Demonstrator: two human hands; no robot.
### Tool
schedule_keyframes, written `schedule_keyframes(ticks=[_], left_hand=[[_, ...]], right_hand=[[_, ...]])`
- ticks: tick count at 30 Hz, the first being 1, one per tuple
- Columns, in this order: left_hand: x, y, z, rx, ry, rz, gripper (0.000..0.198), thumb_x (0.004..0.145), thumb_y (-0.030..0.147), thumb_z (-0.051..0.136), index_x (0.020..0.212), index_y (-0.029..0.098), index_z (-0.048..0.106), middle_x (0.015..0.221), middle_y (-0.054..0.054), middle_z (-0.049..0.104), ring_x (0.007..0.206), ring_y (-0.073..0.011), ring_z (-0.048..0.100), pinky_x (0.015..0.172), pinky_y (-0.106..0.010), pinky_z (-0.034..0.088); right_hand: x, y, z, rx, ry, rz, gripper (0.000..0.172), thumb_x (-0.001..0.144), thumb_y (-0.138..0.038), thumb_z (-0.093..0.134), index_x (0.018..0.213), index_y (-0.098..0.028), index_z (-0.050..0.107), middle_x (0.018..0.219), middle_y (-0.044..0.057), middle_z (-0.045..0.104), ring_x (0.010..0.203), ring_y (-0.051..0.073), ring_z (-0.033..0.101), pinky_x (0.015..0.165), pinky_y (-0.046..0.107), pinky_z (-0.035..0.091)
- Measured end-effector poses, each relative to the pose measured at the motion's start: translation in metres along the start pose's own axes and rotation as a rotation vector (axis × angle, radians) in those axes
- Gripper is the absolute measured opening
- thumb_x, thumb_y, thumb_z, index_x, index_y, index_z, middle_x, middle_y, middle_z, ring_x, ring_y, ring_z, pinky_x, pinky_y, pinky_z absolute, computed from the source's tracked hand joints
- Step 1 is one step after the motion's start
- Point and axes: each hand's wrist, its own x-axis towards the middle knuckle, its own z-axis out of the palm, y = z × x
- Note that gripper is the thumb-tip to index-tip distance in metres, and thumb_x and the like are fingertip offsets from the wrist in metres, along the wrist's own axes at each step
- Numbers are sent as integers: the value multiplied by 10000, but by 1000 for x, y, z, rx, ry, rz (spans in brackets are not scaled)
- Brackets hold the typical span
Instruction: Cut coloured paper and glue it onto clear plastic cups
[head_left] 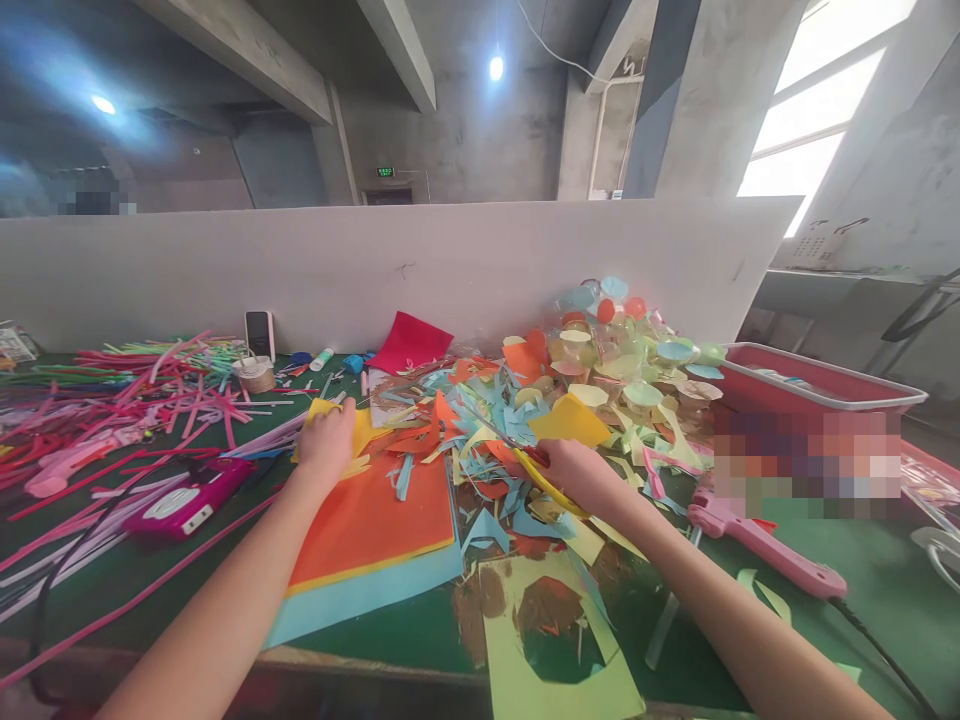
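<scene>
My left hand (pixel 328 440) is closed on a piece of yellow paper (pixel 365 432), above a stack of orange paper (pixel 382 510) with yellow and blue sheets beneath. To the right, my right hand (pixel 574 475) is wrapped round a pair of scissors (pixel 501 432), whose blades point up and left over the scraps. A curved yellow strip (pixel 551 485) lies along that hand; whether it is held cannot be told. Heaped blue and orange paper scraps (pixel 487 460) spread between the hands. In front lies a pale green sheet (pixel 499 640) with a large hole cut out.
Pink and purple strips (pixel 172 400) cover the left side, near a magenta box (pixel 191 497) and a cup (pixel 255 374). Right are a pink glue gun (pixel 765 545), its cord and a red basket (pixel 825 375). Paper-topped clear cups (pixel 615 350) pile before the white partition (pixel 300 270).
</scene>
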Motion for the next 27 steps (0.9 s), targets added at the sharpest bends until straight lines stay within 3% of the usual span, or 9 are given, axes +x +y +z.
schedule_keyframes(ticks=[10, 19, 27], left_hand=[[3, 3, 6, -38, -5, 50, 394, 843, 96, 355, 1209, 124, 500, 1054, -213, 687, 1004, -337, 669, 759, -386, 492], [6, 5, 9, -176, 48, -14, 343, 885, 167, 332, 1182, 122, 496, 1051, -217, 685, 950, -368, 686, 695, -402, 494], [18, 1, 22, -390, 160, -104, 408, 894, 272, 417, 1272, 121, 398, 1020, -158, 696, 958, -306, 686, 749, -359, 500]], right_hand=[[-4, -5, -3, -31, -4, -21, 531, 857, -709, 502, 694, -208, 562, 644, 46, 622, 542, 166, 525, 481, 258, 268], [-4, -3, -2, -47, -24, -30, 520, 877, -689, 481, 713, -205, 578, 648, 43, 628, 525, 163, 513, 475, 259, 270], [-1, -2, 0, -78, -28, -36, 515, 886, -678, 482, 742, -200, 613, 693, 69, 662, 578, 188, 587, 488, 260, 280]])
